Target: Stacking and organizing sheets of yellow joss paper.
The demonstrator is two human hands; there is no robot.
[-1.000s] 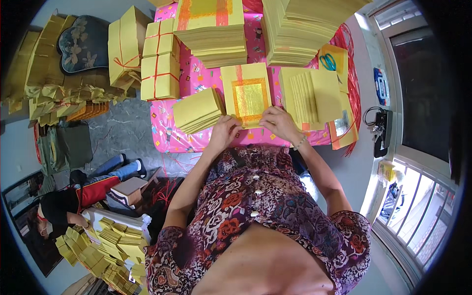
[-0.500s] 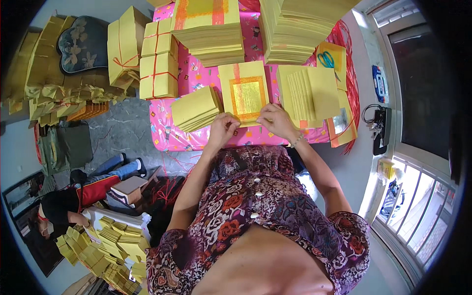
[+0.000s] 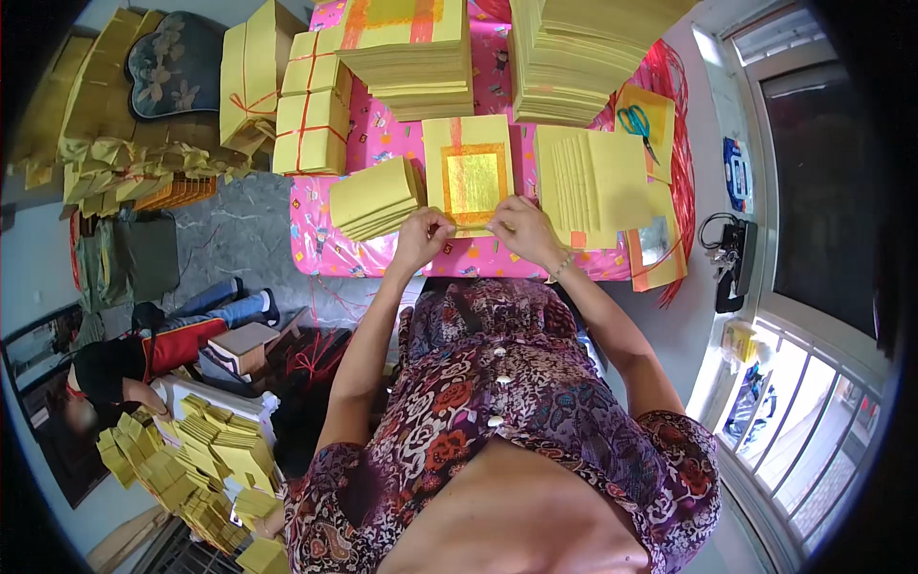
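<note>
A yellow paper sheet (image 3: 469, 134) with a gold foil square inside an orange border lies in front of me on a pink patterned tablecloth. My left hand (image 3: 423, 239) pinches its near-left corner, fingers closed. At the near-right corner my right hand (image 3: 526, 230) is closed on the same sheet. Between them the near edge appears narrowly turned up. Left of the sheet sits a small pile of folded yellow papers (image 3: 375, 198). To its right is a fanned stack of yellow sheets (image 3: 612, 182).
Tall paper stacks (image 3: 406, 72) stand at the back, beside bundles tied with red string (image 3: 311, 129). Teal-handled scissors (image 3: 633, 121) lie by red strands (image 3: 674, 143) at the right. A person (image 3: 115, 368) is at lower left, near more folded papers (image 3: 220, 435).
My fingers have shifted slightly along the sheet's near edge, which now looks more turned up. The whole view has moved a little.
</note>
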